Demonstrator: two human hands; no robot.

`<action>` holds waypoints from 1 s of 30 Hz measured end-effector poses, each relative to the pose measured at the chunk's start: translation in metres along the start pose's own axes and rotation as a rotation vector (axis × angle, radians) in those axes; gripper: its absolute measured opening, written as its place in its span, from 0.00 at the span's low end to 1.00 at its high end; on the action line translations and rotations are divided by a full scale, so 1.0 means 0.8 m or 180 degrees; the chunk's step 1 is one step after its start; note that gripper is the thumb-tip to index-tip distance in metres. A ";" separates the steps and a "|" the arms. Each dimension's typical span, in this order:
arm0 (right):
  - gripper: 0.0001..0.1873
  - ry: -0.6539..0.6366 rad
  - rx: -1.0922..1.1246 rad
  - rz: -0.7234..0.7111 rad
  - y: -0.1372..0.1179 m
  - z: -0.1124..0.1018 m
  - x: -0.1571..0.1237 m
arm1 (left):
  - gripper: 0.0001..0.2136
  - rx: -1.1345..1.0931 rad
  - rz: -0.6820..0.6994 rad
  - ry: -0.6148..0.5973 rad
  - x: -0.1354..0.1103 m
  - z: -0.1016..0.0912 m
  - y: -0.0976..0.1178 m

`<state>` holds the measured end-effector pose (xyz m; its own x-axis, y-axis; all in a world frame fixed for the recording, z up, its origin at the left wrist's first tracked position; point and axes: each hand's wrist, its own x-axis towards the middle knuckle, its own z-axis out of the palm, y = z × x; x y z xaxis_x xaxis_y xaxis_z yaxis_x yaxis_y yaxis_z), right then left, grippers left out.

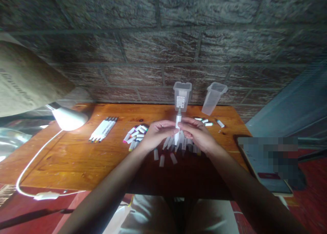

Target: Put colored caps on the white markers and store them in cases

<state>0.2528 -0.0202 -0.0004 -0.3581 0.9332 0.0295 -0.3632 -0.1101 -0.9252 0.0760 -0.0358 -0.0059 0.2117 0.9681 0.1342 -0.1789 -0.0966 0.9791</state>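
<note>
Forearms [112,181] nearest, reaching over wooden table [76,162]. White marker [178,120] held upright mid-table, above loose markers [183,145]; left hand [156,133] and right hand [198,131] both pinch it, fingers narrow. Far side: translucent container [189,91], white label [181,101], print too small to read; second container [213,96] to right. Left: marker row [103,128], dark print illegible. Far left: brown object [33,79], lettering too skewed to read surely.

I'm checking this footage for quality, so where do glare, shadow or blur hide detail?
In the head view, glare whitens the lamp; shadow darkens the table's near middle; the heaped markers look dim and soft; blocky pixels mask part of the flat object at right.
</note>
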 end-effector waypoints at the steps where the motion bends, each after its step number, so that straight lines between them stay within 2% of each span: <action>1: 0.18 -0.0024 0.0007 -0.0008 0.000 0.000 0.000 | 0.14 0.0016 -0.0022 -0.0033 0.000 0.000 -0.001; 6: 0.16 -0.0008 -0.0224 -0.0061 -0.003 -0.003 -0.001 | 0.15 0.0092 -0.0154 -0.0110 0.002 0.000 -0.004; 15: 0.16 0.0146 -0.0658 -0.0210 -0.007 0.006 -0.002 | 0.13 0.0189 0.0028 0.0030 -0.003 -0.001 0.008; 20: 0.19 0.0249 -0.0752 -0.0169 -0.005 0.004 -0.002 | 0.17 0.0351 -0.0200 0.0095 -0.002 -0.012 0.009; 22: 0.21 0.0326 -0.0759 -0.0169 -0.006 0.000 -0.002 | 0.19 0.0477 -0.0395 0.0300 -0.003 -0.029 0.015; 25: 0.22 0.0433 -0.0688 -0.0200 -0.010 -0.005 0.000 | 0.22 0.1128 -0.0679 0.0667 -0.011 -0.073 0.039; 27: 0.23 0.0455 -0.0630 -0.0199 -0.012 -0.006 0.001 | 0.22 0.2102 -0.0637 0.0831 -0.021 -0.109 0.062; 29: 0.23 0.0466 -0.0612 -0.0141 -0.013 -0.006 0.001 | 0.17 0.3694 -0.0666 0.0969 -0.032 -0.143 0.085; 30: 0.24 0.0464 -0.0619 -0.0096 -0.012 -0.005 0.001 | 0.15 0.4023 -0.0740 0.1074 -0.037 -0.157 0.095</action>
<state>0.2597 -0.0172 0.0071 -0.2165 0.9761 0.0163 -0.1945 -0.0267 -0.9805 -0.0649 -0.0426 0.0453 -0.1645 0.9830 0.0810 0.8780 0.1085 0.4663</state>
